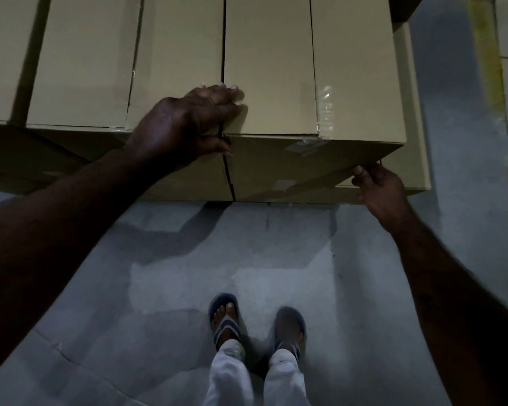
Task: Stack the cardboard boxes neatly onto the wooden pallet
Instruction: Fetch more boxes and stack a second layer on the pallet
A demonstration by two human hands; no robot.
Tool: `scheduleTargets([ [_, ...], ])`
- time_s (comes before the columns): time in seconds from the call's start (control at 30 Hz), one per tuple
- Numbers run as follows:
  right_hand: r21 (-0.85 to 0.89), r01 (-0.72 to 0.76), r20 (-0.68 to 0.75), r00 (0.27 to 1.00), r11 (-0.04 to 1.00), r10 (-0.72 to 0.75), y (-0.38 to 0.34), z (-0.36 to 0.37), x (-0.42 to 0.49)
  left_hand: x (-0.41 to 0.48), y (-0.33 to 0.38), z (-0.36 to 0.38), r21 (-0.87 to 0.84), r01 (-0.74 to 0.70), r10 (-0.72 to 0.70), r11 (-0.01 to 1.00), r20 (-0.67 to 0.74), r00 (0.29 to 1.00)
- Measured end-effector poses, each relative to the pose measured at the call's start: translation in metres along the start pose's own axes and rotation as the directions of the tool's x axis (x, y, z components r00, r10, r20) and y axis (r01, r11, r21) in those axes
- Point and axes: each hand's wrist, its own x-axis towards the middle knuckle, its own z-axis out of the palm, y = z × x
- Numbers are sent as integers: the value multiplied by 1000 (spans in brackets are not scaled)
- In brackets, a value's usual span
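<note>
**Neighbouring box** (82, 68): sitting left of the end box (314, 83), in the top layer.
**Left hand** (185, 121): lying flat over the end box's left seam, fingers straight, pressing.
**Right hand** (379, 189): gripping the end box's lower right corner.
**Handling:** probably nudging it leftward, closing the seam and squaring the front edges.
**Room:** lower box (414, 112) is jutting out right of the end box; floor (247, 244) is lying open before it.
**Pallet:** not showing.
</note>
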Motion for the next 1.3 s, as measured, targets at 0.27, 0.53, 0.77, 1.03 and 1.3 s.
scheduleTargets([
  [0.27, 59, -2, 2, 1000, 998, 2, -10, -6, -5, 2, 3, 1, 1, -8, 8, 1000, -15, 1000],
  [0.53, 10, -4, -6, 1000, 1000, 4, -6, -4, -2, 0, 0, 5, 44, -37, 37, 998, -2, 999],
  [0.77, 6, -54, 35, 998, 999, 54, -12, 3, -4, 1, -5, 7, 30, -28, 28, 999, 10, 1000],
  [1.03, 475, -17, -190, 974, 880, 121, -69, -21, -13, 3, -4, 10, -59, -1, 2, 998, 7, 1000],
  [1.3, -234, -62, -142, 989, 970, 29, -120, -13, 0, 7, -5, 4, -43, 38, -33, 998, 110, 993],
])
